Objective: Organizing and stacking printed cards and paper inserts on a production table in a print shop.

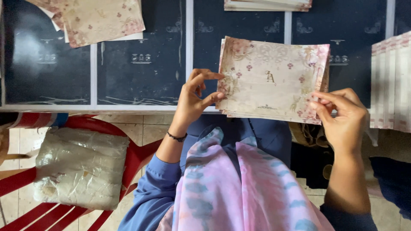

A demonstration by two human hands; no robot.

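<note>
Left hand (192, 100) grip, card stack (274, 79) between, right hand (342, 115) grip

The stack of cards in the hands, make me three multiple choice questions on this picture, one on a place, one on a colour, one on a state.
1. Where does the plastic-wrapped bundle lie?
A. on the red chair
B. on the dark table
C. in the person's lap

2. What colour is the sleeve on the left arm?
A. green
B. blue
C. white

3. How is the stack of cards held?
A. by the left hand alone
B. by the right hand alone
C. between both hands, one at each side edge

Answers: 1 A, the bundle rests on the chair's seat. 2 B, the cuff is plainly blue. 3 C, fingers of each hand pinch an edge.
</note>
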